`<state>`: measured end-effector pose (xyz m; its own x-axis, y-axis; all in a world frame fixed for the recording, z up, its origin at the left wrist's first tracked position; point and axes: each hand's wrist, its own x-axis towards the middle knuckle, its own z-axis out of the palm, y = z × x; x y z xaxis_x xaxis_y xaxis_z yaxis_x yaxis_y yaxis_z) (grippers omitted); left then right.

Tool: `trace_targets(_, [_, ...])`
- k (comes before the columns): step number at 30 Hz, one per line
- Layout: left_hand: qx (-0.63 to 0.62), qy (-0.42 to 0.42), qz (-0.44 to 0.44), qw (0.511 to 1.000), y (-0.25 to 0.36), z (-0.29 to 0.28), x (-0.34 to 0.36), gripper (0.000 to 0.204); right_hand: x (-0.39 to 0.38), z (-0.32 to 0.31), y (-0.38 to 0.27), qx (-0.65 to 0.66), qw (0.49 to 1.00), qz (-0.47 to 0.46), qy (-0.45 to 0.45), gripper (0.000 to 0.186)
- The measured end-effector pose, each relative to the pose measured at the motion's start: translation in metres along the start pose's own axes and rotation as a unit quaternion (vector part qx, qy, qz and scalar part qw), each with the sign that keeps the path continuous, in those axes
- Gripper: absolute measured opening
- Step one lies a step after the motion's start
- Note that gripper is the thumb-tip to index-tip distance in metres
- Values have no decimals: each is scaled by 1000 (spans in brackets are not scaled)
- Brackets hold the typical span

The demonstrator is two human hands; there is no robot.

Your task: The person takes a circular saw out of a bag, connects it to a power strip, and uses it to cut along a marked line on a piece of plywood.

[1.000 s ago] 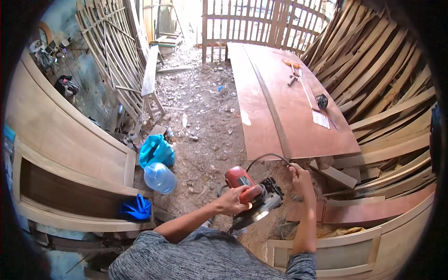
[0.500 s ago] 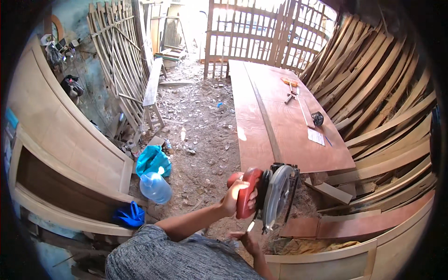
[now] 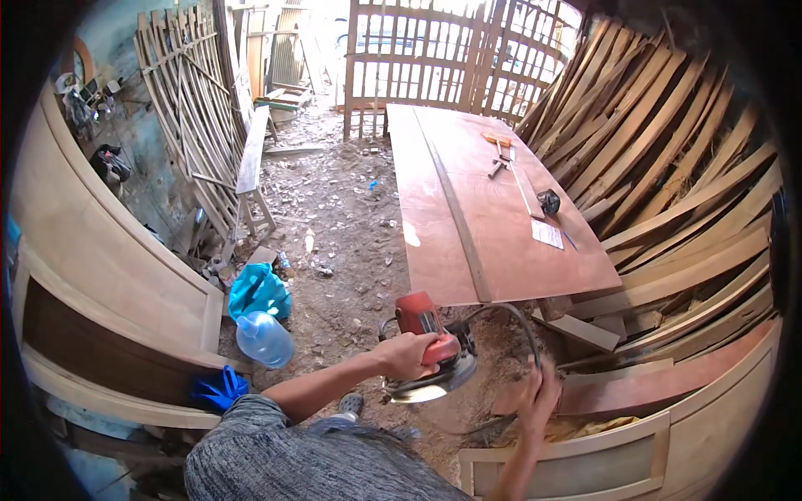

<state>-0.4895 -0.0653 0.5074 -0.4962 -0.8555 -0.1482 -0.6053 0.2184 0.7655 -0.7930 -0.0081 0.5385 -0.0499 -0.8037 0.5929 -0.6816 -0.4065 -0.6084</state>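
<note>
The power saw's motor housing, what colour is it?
The motor housing is mostly red; it shows best in the head view.

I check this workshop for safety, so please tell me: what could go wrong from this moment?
1. Only the left hand grips the circular saw, so it might twist or slip.
2. The power cord loops close beside the saw to the right hand; it could snag.
3. Loose scraps litter the ground, so footing may be poor.
</note>
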Motion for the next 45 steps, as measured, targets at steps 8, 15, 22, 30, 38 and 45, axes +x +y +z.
trace_targets(8, [-215,-46,47,974,12,13,-26,53,-6,133,251,96,954,122,-255,31])
trace_targets(15, [-464,-36,47,884,55,-6,-31,61,-169,199,268,233,850,273,-386,33])
trace_targets(22, [-524,99,26,845,50,9,5,36,-198,194,93,520,776,278,-223,34])
trace_targets(30, [-443,192,-4,876,25,24,33,47,-205,83,29,204,978,15,-35,29])
trace_targets(38, [98,-3,22,995,-20,-15,23,59,-25,33,48,72,992,93,33,24])
trace_targets(45, [99,-182,36,978,-28,-7,5,43,40,112,138,153,973,157,70,26])
